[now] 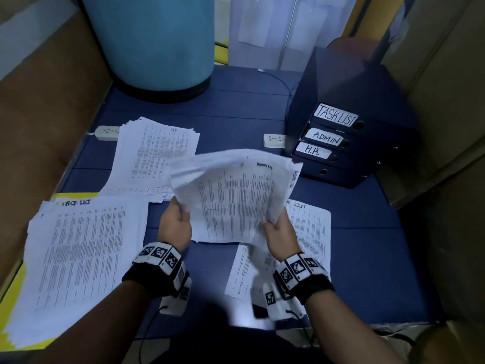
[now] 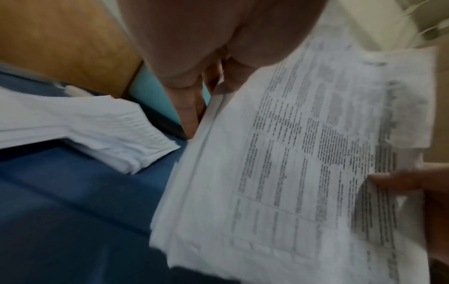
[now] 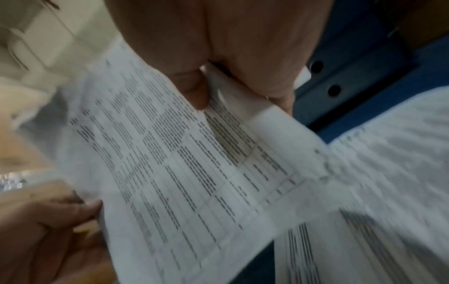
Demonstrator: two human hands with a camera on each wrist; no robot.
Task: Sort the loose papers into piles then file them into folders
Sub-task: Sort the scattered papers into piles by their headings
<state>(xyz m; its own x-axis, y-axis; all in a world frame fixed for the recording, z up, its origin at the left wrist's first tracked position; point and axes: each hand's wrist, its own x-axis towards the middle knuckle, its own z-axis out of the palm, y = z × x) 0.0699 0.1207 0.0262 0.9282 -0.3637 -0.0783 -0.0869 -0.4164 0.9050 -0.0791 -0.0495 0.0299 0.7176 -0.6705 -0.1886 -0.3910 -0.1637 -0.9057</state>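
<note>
Held sheaf: a thick bundle of printed papers (image 1: 233, 195) lifted above the blue mat (image 1: 231, 111), its top edge curling toward the far side
Left hand: the left hand (image 1: 176, 222) grips the bundle's left edge, thumb on the printed face and fingers behind
Right hand: the right hand (image 1: 278, 232) pinches the bundle's right edge, thumb on top and fingers curled under
Near-left pile: papers headed with a handwritten task list title (image 1: 81, 256) lie on a yellow folder (image 1: 15, 298)
Far-left pile: a fanned stack marked HR (image 1: 154, 151) lies on the mat, just beyond the near-left pile
Right pile: sheets (image 1: 311, 227) lie on the mat below the right hand, partly hidden by the bundle
Binders: a dark stack of binders (image 1: 341, 145) at far right, labelled TASKLIST, ADMIN and H.R.
Far side: a large blue drum (image 1: 152, 43); two white power strips (image 1: 106, 132) lie on the mat
</note>
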